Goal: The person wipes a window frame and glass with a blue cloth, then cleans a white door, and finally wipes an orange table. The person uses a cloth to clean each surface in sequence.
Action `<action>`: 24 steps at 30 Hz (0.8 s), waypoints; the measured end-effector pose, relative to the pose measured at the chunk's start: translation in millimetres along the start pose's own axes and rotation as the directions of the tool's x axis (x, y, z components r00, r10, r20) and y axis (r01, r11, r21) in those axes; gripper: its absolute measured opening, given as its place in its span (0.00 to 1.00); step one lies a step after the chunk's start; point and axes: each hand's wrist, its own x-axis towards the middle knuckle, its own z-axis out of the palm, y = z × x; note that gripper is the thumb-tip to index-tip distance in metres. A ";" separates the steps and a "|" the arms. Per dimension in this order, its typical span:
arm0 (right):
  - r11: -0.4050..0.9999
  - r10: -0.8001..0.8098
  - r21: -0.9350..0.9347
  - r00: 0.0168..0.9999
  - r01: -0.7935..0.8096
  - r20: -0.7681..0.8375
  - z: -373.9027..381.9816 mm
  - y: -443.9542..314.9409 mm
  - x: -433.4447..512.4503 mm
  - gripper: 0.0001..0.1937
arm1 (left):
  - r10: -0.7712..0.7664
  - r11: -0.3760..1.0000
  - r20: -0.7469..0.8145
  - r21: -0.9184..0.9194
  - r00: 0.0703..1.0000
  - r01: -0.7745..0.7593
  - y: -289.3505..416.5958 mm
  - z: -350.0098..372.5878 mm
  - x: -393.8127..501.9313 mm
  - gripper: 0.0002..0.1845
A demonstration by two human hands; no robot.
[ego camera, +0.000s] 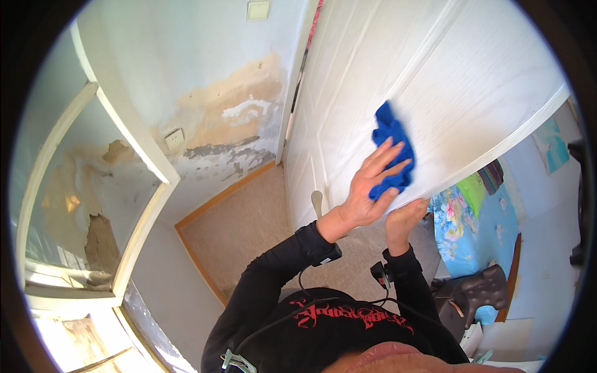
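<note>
A crumpled blue cloth [395,149] lies flat against the face of a white panelled door [447,107]. My left hand [373,182] presses it there, fingers spread over the fabric and thumb at its lower end. Close by on the right, my right hand [405,221] grips the door's edge, its fingers partly hidden behind the edge. A lever door handle [316,203] sticks out of the door to the left of my left wrist. The cloth's upper end reaches beyond my fingertips.
At left, a white-framed glass window sash [140,144] stands swung into the room. The wall behind has peeling plaster [224,112], a socket [175,139] and a light switch [258,10]. Beyond the door are a blue floral bed cover [471,233] and a brown tufted seat [485,291].
</note>
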 end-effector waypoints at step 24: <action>0.997 -0.031 0.068 0.999 0.034 -0.040 9.6 25.4 -8.9 0.38 | 0.300 0.954 -0.114 0.027 0.947 -0.299 -16.7 6.4 181.1 0.24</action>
